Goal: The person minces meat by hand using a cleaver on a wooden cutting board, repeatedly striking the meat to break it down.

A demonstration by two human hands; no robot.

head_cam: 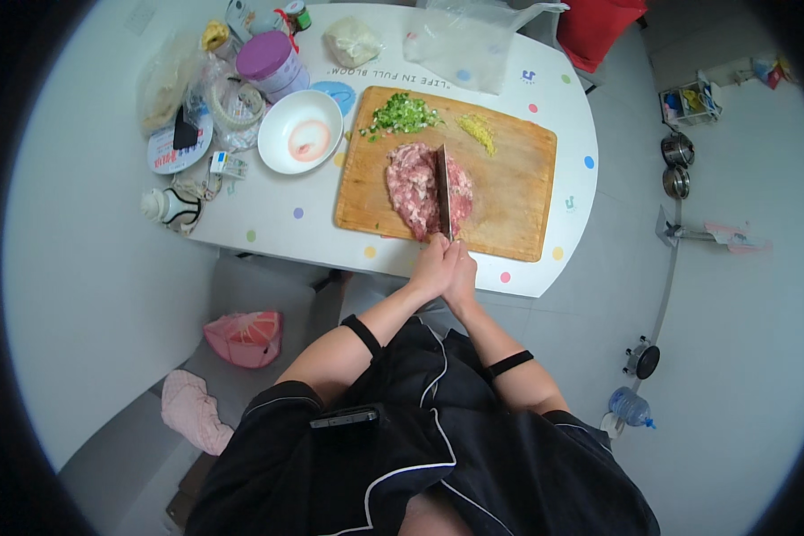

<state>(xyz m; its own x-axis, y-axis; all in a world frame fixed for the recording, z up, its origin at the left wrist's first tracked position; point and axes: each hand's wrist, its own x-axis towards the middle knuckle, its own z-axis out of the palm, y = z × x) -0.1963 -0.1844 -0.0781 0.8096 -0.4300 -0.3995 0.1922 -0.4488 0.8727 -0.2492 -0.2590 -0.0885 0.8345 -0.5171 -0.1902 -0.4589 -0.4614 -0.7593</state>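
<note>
Both of my hands meet at the near end of a cleaver [443, 191], my left hand [434, 266] and my right hand [462, 271] clasped together around its handle, which they hide. The blade stands edge-down in a mound of minced meat [412, 184], with most of the meat to its left. Under the meat lies a wooden cutting board [509, 194]. Chopped scallions [405, 114] are heaped at the board's far left, and minced yellow bits [477, 132], perhaps ginger, form a small pile farther right.
Left of the board stands a white bowl [271, 144] with pinkish residue. A purple-lidded canister [271, 63], plastic bags and small items crowd the table's left end. A clear plastic bag [462, 50] lies at the back. A red bag [596, 30] is beyond the table.
</note>
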